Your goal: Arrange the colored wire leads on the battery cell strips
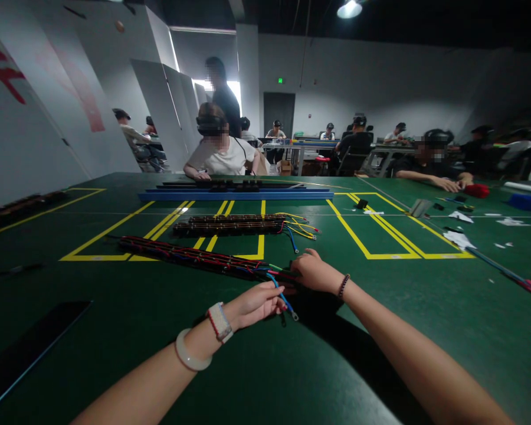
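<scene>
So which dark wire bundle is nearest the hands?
The frontmost middle bundle, laced with red: one end lies by the left hand and right hand. The other bundles lie farther away.

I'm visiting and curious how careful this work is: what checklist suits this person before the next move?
1. Left hand at the blue cable: ok.
2. Left grip firm: cannot tell from this view.
3. Metal lug on that cable in sight: ok.
4. Right hand at the right end of the near bundle: ok.
5. Blue lead of the far bundle clear of the right hand: cannot tell; they look close.
6. Near bundle wholly inside the yellow tape: not ok, it crosses a line.
</scene>
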Demonstrator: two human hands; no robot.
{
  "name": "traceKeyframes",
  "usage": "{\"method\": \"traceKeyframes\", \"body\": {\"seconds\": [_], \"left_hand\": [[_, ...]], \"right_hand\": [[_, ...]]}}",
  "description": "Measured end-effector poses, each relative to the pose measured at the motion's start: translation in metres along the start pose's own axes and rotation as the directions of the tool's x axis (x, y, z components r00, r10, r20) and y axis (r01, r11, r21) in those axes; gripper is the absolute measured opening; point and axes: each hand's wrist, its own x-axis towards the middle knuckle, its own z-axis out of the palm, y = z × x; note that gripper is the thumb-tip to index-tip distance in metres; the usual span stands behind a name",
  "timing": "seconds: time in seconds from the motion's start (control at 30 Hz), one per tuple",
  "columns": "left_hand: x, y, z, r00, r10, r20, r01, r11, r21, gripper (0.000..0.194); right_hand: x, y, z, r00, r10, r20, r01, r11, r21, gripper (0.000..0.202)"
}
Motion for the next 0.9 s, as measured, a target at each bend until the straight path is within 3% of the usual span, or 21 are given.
{"method": "traceKeyframes", "body": {"seconds": [0.37,0.53,0.73,0.9], "left_hand": [[0.002,-0.006,0.004,0.995,0.071,-0.075,-0.072,0.997,-0.012,0.004],[0.004,-0.010,0.002,0.986,0.083,-0.146,-0.078,0.996,0.034,0.017],[0.000,-0.008,0.007,0.986,0.115,-0.118,-0.103,0.989,0.104,0.022],[0.000,-0.007,0.008,0.990,0.123,-0.068,-0.120,0.991,0.053,0.017]], "right_hand": [[-0.012,-0.043,-0.008,0.999,-0.047,-0.009,0.047,0.998,-0.033,0.016],[-0.014,-0.046,-0.016,0.998,-0.039,0.056,0.037,0.999,0.027,0.014],[-0.012,-0.040,-0.025,0.993,0.017,0.120,-0.030,0.993,0.110,0.017],[-0.011,-0.035,-0.026,0.987,0.049,0.156,-0.075,0.983,0.167,0.020]]}}
